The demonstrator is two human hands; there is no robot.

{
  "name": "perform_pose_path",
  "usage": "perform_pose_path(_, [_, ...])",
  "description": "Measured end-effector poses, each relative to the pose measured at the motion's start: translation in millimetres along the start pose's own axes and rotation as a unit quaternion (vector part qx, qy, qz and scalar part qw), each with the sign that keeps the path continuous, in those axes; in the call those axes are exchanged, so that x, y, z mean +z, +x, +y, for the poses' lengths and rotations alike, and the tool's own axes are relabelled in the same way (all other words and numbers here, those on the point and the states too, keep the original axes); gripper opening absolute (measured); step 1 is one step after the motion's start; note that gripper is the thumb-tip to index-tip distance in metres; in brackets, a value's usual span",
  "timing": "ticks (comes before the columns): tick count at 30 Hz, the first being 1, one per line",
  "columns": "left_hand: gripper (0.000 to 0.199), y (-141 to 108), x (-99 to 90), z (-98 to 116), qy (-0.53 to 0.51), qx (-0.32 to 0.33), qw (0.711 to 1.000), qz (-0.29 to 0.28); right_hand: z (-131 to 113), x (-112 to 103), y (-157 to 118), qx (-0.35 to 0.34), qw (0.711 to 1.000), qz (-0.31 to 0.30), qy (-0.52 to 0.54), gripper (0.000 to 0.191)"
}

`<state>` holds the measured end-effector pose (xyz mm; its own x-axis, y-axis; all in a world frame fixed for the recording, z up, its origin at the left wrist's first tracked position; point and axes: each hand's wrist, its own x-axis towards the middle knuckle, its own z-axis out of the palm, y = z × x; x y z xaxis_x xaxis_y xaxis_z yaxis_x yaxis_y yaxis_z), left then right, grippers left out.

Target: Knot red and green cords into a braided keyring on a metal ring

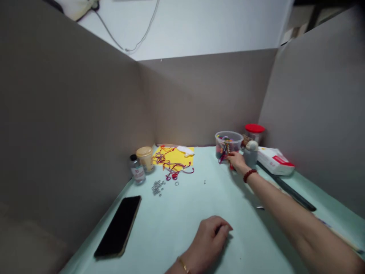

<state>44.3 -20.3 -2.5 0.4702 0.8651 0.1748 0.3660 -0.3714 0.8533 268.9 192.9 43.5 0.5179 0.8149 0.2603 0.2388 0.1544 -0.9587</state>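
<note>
My right hand reaches to the front of a clear plastic tub at the back right. Its fingers are closed on colourful braided cords that hang over the tub's rim; a red bit shows below the fingers. Other coloured items inside the tub are too small to tell. My left hand rests near the front of the table, fingers curled and thumb close to the fingertips, with nothing visible in them. Purple and red cords lie partly on a yellow sheet. Small metal rings lie in a pile before them.
A black phone lies at left. Behind it stand a small bottle and a tan-lidded cup. At right are a red-lidded jar, a grey holder, a tissue pack and a dark bar. Grey partitions surround the table.
</note>
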Motion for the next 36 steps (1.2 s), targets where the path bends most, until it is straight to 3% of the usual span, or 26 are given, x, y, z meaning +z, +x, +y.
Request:
perform_pose_path(3, [0.029,0.3,-4.5,0.6,0.008,0.017,1.0,0.011,-3.8,-7.1,-10.8,-0.02,0.998,0.006,-0.06,0.008])
perform_pose_path(7, [0.032,4.2,-9.5,-7.8,-0.009,-0.018,0.998,0.058,5.7,-4.1,-57.2,-0.084,0.993,0.016,-0.077,0.034])
perform_pose_path(9, [0.031,4.7,-9.8,-13.5,-0.021,-0.031,0.995,0.088,16.6,2.1,-88.6,-0.119,0.99,-0.008,-0.069,0.036])
perform_pose_path(13, [0.029,3.8,-13.4,-19.8,0.028,-0.022,0.988,0.148,39.5,12.6,-129.7,-0.095,0.991,-0.064,-0.063,0.03])
perform_pose_path(17, [0.027,17.0,-38.6,-24.3,0.173,0.061,0.98,0.071,47.9,13.2,-132.2,-0.06,0.994,-0.082,-0.048,0.029])
perform_pose_path(18, [0.027,24.6,-49.2,-27.6,0.227,0.059,0.969,0.076,47.7,12.9,-130.7,-0.054,0.994,-0.086,-0.043,0.029])
perform_pose_path(20, [0.024,44.2,-73.8,-38.2,0.302,0.002,0.944,0.131,46.6,12.9,-128.5,-0.042,0.994,-0.095,-0.032,0.027])
perform_pose_path(25, [0.026,92.7,-127.8,-73.2,0.357,-0.124,0.895,0.236,49.2,15.8,-127.6,-0.009,0.995,-0.104,-0.003,0.023])
perform_pose_path(28, [0.022,107.4,-140.0,-87.0,0.381,-0.161,0.877,0.242,54.7,18.1,-126.2,0.018,0.994,-0.108,0.022,0.024])
perform_pose_path(36, [0.014,122.0,-152.0,-97.0,0.39,-0.17,0.886,0.183,51.5,23.7,-124.6,0.036,0.993,-0.109,0.031,0.018])
